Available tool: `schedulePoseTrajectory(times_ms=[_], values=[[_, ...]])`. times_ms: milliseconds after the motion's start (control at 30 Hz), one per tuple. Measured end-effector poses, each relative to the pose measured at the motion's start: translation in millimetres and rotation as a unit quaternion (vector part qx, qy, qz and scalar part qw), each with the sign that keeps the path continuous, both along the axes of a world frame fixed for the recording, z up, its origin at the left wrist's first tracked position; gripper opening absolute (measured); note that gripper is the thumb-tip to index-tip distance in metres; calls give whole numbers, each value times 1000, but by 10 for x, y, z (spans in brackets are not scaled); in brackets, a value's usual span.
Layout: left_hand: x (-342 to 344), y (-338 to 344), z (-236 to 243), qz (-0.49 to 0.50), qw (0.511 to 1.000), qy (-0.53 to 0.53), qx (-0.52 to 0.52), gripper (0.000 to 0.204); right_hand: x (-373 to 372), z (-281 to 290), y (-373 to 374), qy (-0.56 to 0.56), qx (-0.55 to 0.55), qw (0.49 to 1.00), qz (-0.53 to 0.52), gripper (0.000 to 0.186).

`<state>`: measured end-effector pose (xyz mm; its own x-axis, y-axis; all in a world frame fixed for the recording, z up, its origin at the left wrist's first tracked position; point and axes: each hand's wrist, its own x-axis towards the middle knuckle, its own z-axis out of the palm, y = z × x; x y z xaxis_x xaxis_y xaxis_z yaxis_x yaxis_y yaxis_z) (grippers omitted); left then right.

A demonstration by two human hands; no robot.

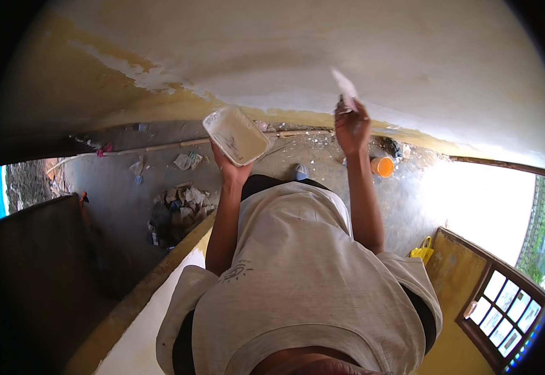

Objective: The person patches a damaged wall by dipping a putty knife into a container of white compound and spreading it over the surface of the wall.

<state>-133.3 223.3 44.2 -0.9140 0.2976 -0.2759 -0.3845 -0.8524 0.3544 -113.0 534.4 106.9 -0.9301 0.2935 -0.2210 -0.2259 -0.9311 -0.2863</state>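
Note:
My left hand (230,167) grips a pale rectangular tub (215,127) from its near side. The tub is tilted so its inside faces up, and a whitish paste coats it. In my right hand (353,132) is a putty knife (345,86) with a pale blade, smeared by motion. Its blade points up and away, close to the wall (410,81); whether it touches I cannot tell. White filler covers much of that wall, while yellow paint shows at the left and along the bottom.
A long pole (178,144) lies along the wall's foot. Rubbish is heaped (181,209) on the floor at left. An orange bucket (382,166) stands near my right forearm. Further right are a yellow bag (422,250), a bright opening and a paned window (505,310).

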Motion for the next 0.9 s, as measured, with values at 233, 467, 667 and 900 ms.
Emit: schedulePoseTrajectory(times_ms=[233, 467, 667, 900], values=[[216, -435, -27, 90, 994, -21, -49, 62, -633, -902, -1069, -77, -77, 979, 172, 18], [370, -986, 401, 161, 985, -8, -58, 60, -1495, -1529, -2312, -44, -120, 955, 268, 10], [402, -1334, 846, 235, 960, 73, -131, 102, -1987, -1819, -2807, -83, -145, 967, 193, 8], [347, -1758, 458, 146, 921, 157, -325, 66, -2071, -1741, -2669, -5, -219, 966, 137, 14]])
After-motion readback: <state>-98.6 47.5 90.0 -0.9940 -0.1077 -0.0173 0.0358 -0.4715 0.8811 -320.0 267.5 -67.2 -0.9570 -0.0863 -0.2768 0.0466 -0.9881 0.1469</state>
